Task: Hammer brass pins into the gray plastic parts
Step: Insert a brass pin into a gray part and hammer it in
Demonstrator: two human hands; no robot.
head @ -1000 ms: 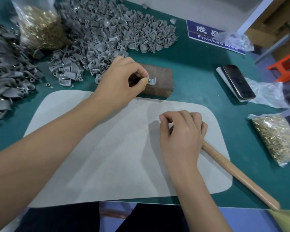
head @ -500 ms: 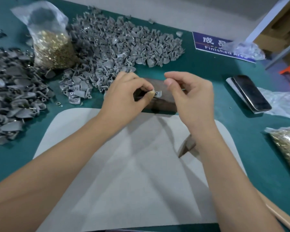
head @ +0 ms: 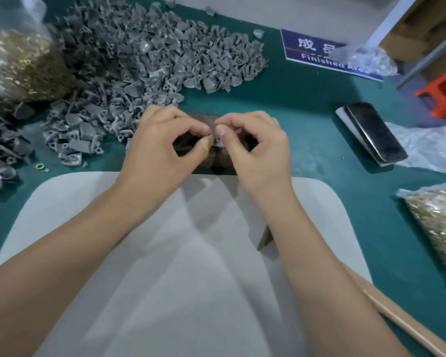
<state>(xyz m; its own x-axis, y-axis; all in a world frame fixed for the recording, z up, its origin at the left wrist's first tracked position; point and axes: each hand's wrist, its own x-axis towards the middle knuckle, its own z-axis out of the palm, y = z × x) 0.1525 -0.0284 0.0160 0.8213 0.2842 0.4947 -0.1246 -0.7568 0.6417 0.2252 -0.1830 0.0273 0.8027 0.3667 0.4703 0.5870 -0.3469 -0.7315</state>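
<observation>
My left hand point(head: 162, 145) pinches a small gray plastic part point(head: 218, 143) between thumb and forefinger, over a dark brown block point(head: 216, 161). My right hand point(head: 258, 150) meets it from the right, thumb and forefinger pinched together at the part; a brass pin between them is too small to make out. The hammer lies on the white mat point(head: 88, 228) under my right forearm: its dark head point(head: 265, 239) shows by the wrist and its wooden handle point(head: 407, 323) runs to the lower right.
A big heap of gray parts point(head: 150, 60) covers the green table behind the block, with darker parts point(head: 0, 150) at far left. Bags of brass pins sit at back left point(head: 23, 65) and right edge point(head: 440, 222). A phone point(head: 373, 132) and a blue sign point(head: 319, 52) lie right.
My right hand left the hammer handle on the mat, rose to the block and closed in until its fingertips met the part in my left hand. The view shifted slightly.
</observation>
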